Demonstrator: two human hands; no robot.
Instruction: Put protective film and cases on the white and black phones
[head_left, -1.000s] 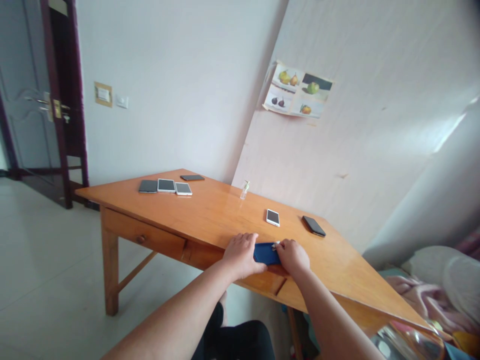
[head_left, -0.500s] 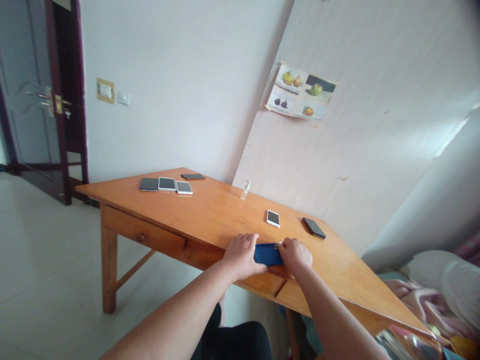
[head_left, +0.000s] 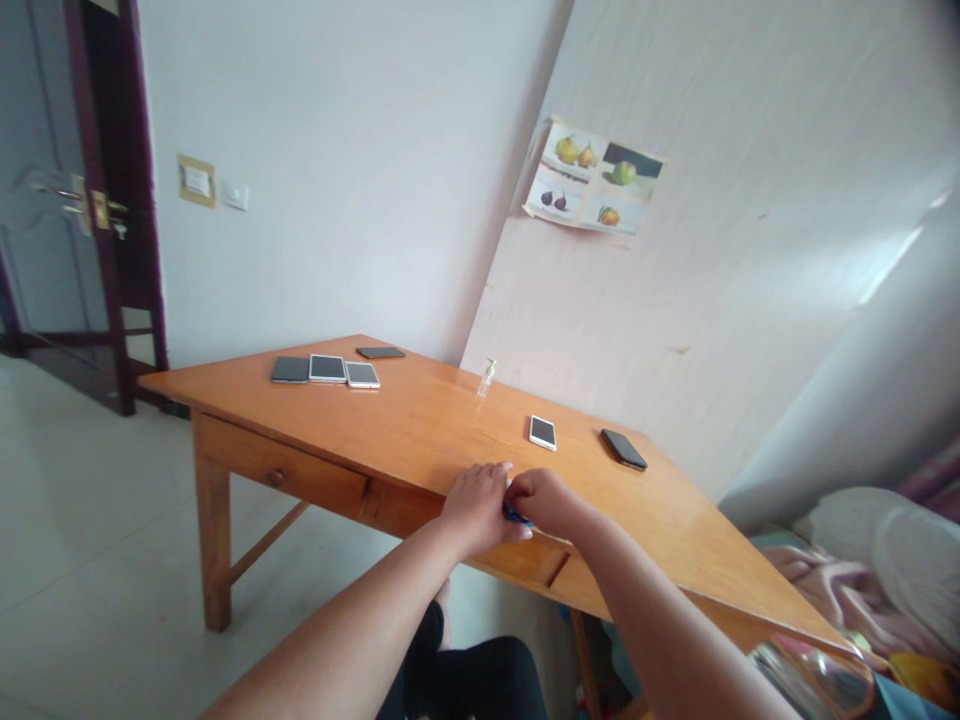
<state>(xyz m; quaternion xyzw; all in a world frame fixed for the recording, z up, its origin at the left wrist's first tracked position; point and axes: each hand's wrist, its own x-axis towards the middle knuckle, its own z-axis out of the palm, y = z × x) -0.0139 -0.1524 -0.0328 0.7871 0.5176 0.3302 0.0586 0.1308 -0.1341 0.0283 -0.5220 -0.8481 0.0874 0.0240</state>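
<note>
A blue phone (head_left: 515,514) lies at the near edge of the wooden table (head_left: 420,425); only a sliver of it shows between my hands. My left hand (head_left: 474,505) rests curled on its left end. My right hand (head_left: 546,500) has closed over its top and touches my left hand. Earlier frames showed a small pale thing pinched in my right fingers; it is hidden now.
A white phone (head_left: 542,432) and a black phone (head_left: 623,449) lie beyond my hands. A small clear bottle (head_left: 487,378) stands near the wall. Several more phones (head_left: 328,368) lie at the far left end. Bedding (head_left: 862,570) sits at right; a door (head_left: 52,190) at left.
My right hand slid left across the blue phone until it met my left hand, covering nearly all of the phone. My left hand stayed put.
</note>
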